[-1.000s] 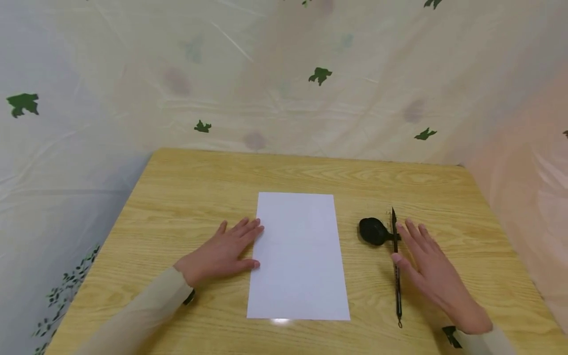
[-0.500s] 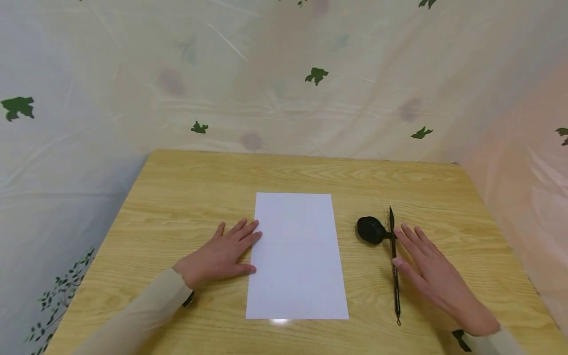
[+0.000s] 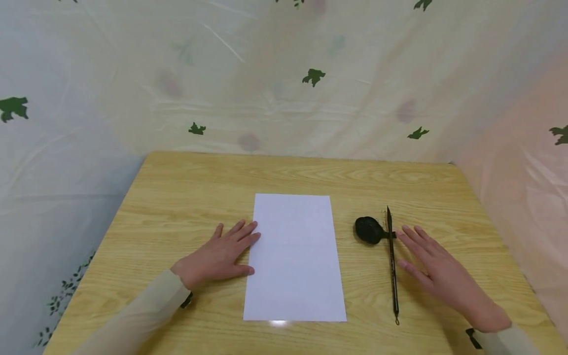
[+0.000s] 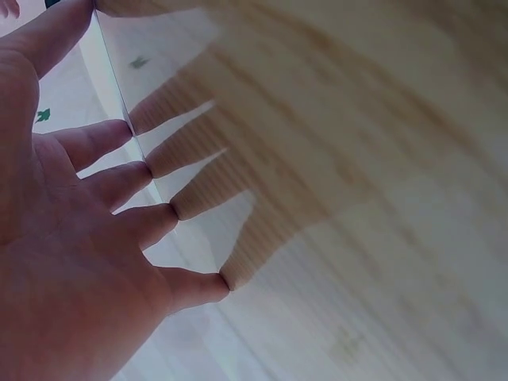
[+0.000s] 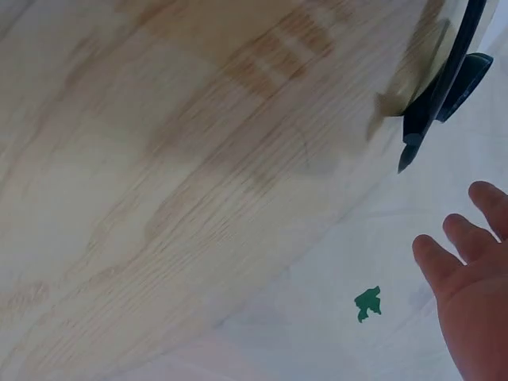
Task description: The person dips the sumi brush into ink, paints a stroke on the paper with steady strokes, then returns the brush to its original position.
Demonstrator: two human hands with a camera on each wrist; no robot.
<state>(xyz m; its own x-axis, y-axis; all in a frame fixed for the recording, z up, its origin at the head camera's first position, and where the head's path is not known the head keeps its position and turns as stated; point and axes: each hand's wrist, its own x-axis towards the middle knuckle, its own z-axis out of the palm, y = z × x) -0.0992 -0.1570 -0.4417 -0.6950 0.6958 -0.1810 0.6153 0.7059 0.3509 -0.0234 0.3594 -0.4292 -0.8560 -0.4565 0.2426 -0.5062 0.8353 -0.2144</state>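
Note:
A white sheet of paper (image 3: 295, 261) lies flat on the wooden table, long side toward the person. My left hand (image 3: 222, 254) is spread at its left edge, fingertips and thumb tip right at the margin; the left wrist view shows the fingertips (image 4: 163, 210) on the tabletop. To the right of the paper, a black ink brush (image 3: 392, 271) rests across the handle of a small black spoon-shaped dish (image 3: 368, 230), tip pointing away. My right hand (image 3: 443, 276) is just right of the brush, fingers extended, holding nothing. In the right wrist view the brush (image 5: 456, 59) stands apart from the fingers.
The wooden table (image 3: 199, 187) reaches to a pale hanging cloth (image 3: 266, 74) printed with green leaf-like shapes at the back, and similar cloth hangs on both sides. A bright light reflection shows at the paper's near edge.
My right hand has drawn slightly to the right, away from the brush, its thumb no longer overlapping it. My left hand stays at the paper's edge. The whole view has shifted slightly.

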